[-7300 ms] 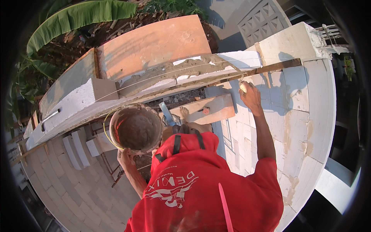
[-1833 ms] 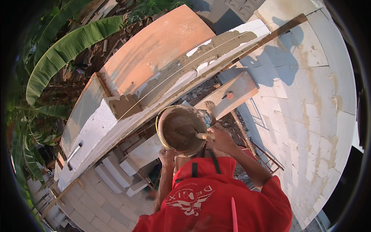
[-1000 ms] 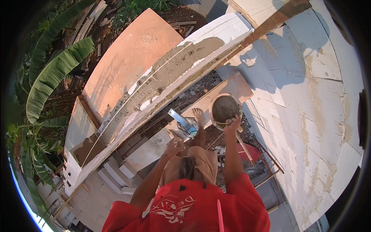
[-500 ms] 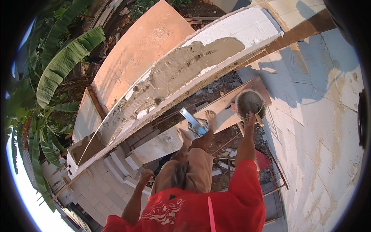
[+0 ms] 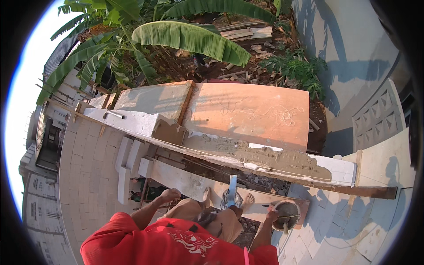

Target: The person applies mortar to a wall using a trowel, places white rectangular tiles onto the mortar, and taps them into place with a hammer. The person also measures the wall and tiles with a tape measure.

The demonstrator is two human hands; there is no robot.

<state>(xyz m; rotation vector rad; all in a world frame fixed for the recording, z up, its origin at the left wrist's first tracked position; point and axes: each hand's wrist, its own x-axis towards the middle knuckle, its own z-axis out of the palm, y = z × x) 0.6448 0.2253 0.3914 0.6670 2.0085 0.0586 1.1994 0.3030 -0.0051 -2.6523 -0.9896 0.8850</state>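
- At five o'clock, the person's right hand [image 5: 270, 216] is clamped on the rim of a round mortar bucket [image 5: 297, 206] at the plank's right end; whether the plank bears its weight, I cannot tell.
- A trowel [image 5: 285, 228], judging by its pale handle, juts over the near rim at six o'clock on the bucket.
- At seven, the left hand [image 5: 170, 194] appears to carry nothing; whether its fingers are apart or together, I cannot tell.
- From nine round to four, grey mortar [image 5: 282, 161] lies rough along the wall top, beneath a string line [image 5: 265, 167].
- At nine, a white block [image 5: 141, 122] has a mortar-coated end face.
- Coverage looks well advanced but partial: the white wall end [image 5: 343, 169] between three and four remains bare, and no block stands on the mortar stretch.
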